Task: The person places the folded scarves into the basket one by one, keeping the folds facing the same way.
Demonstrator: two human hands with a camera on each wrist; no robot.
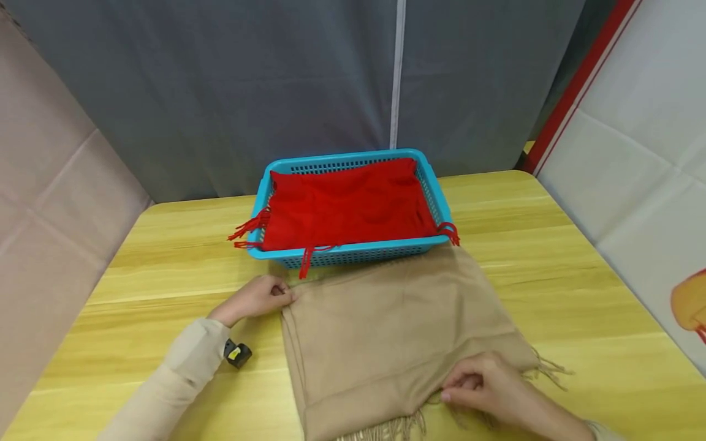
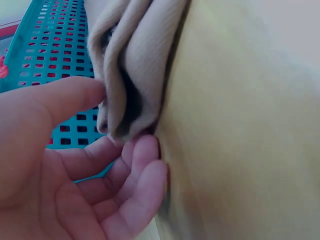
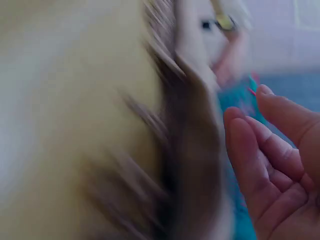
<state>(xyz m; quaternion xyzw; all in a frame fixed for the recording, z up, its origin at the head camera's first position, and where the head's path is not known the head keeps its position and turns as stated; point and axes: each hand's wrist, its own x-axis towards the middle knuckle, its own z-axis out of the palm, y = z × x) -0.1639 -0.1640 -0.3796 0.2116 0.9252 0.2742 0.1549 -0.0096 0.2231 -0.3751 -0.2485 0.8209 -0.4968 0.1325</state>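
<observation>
- Two hands work a folded beige scarf (image 1: 397, 331) lying on the bench (image 1: 579, 294), just before the blue basket (image 1: 353, 254) holding a red scarf (image 1: 347, 208).
- Left hand (image 1: 256, 297): fingers pinch the scarf's far-left corner (layers bunched).
- Right hand (image 1: 488, 386): fingers curled at the fringed edge (image 1: 546, 367); actual grip unclear.
- Risk, I judge: uneven pulling could slide the layers and spoil the fold.

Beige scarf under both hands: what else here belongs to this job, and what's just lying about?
In the job: beige scarf, left hand at its corner, right hand on its fringe, blue basket, red scarf.
Lying about: small black and yellow object, wooden table.
</observation>
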